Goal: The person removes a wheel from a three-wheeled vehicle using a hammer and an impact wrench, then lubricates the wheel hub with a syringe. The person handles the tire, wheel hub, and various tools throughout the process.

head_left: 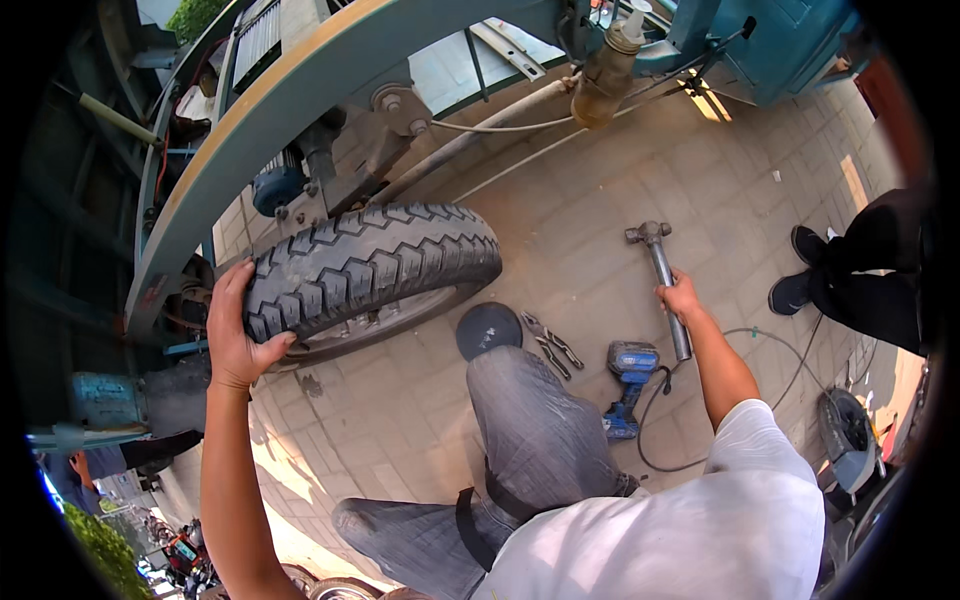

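My left hand (240,325) grips the near left end of a black treaded tyre (380,260) mounted on a wheel under the teal vehicle frame, thumb and fingers over the tread. My right hand (678,295) is closed on a metal hammer (662,256), held over the paving with its head pointing away from me. A blue cordless power tool (628,385) lies left of my right arm. Pliers (550,345) lie beside a dark round disc (489,330), just in front of my knee.
The teal frame (215,150) arches overhead, with a bottle of amber liquid (598,85) hanging from it. A person's dark shoes and legs (850,270) stand at right, near a cable (785,340) and a small wheeled item (843,430). Another person (85,470) is at lower left.
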Tool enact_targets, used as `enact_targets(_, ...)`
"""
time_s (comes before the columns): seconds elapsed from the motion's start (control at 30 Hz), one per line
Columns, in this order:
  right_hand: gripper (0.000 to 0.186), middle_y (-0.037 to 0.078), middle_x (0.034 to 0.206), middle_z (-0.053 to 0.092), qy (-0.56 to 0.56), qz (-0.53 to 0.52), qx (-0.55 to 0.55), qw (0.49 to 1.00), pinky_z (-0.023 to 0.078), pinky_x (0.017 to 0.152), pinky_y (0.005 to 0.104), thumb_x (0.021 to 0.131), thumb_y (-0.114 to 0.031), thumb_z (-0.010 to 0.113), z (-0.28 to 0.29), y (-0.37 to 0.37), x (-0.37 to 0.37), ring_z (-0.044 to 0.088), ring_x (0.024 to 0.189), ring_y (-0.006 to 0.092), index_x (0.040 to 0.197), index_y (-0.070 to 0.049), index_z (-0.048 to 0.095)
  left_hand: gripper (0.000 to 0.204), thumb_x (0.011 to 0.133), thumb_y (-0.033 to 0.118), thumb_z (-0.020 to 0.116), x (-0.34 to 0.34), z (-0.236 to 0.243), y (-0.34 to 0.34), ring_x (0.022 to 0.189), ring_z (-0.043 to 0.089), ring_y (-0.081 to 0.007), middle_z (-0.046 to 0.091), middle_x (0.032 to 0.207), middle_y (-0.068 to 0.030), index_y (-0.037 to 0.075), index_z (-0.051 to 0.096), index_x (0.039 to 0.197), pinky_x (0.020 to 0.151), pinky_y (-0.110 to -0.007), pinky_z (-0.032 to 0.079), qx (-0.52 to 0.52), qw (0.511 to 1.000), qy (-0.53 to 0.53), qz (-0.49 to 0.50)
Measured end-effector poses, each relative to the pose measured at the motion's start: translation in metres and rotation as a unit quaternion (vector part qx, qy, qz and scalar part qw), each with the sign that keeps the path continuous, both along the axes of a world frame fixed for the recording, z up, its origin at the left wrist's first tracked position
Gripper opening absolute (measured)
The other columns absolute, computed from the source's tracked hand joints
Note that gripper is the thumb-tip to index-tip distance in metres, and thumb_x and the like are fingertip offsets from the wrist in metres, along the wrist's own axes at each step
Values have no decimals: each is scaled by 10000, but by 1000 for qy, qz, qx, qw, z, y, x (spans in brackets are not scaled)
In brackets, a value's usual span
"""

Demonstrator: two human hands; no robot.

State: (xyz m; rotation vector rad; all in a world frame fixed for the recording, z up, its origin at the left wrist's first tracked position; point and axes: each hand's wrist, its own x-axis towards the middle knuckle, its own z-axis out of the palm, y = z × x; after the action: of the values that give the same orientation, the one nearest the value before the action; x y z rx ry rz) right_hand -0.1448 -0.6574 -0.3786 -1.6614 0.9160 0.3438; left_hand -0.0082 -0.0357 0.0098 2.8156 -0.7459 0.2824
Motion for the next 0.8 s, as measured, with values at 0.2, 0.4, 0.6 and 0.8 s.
enact_targets(0.2, 629, 134, 864, 628, 47, 107, -38, 992, 527, 570, 357, 800, -69, 691, -18, 14, -28, 620, 670, 214, 1370, 60, 459, 872, 625, 523, 807, -4, 7, -11, 1173, 565, -390, 591, 1286, -191, 46, 544, 1306, 1009, -444, 445, 3, 1000, -21, -5)
enact_targets(0.4, 535, 236, 1088, 684, -30, 281, -319, 905, 531, 873, 401, 801, -194, 728, 1, 29, -48, 685, 965, 333, 1257, 37, 571, 797, 596, 425, 847, 9, 16, -41, 1128, 595, -364, 633, 1228, -170, 49, 594, 1252, 975, -426, 468, -22, 999, -18, -19)
enact_targets(0.6, 453, 216, 1055, 710, -3, 286, -115, 951, 524, 897, 376, 828, -229, 740, 40, 132, -77, 690, 992, 309, 1172, 49, 641, 636, 651, 389, 830, 2, 8, -5, 1078, 617, -351, 656, 1178, -157, 25, 650, 1141, 953, -424, 482, -65, 996, -47, -48)
enact_targets(0.8, 363, 155, 1192, 656, -254, 177, -84, 947, 480, 955, 342, 974, -165, 610, 56, 153, 21, 627, 1096, 231, 1266, 49, 576, 354, 738, 346, 776, 31, -5, -31, 922, 629, -313, 673, 968, -111, 41, 665, 879, 820, -405, 486, -128, 969, -192, -90)
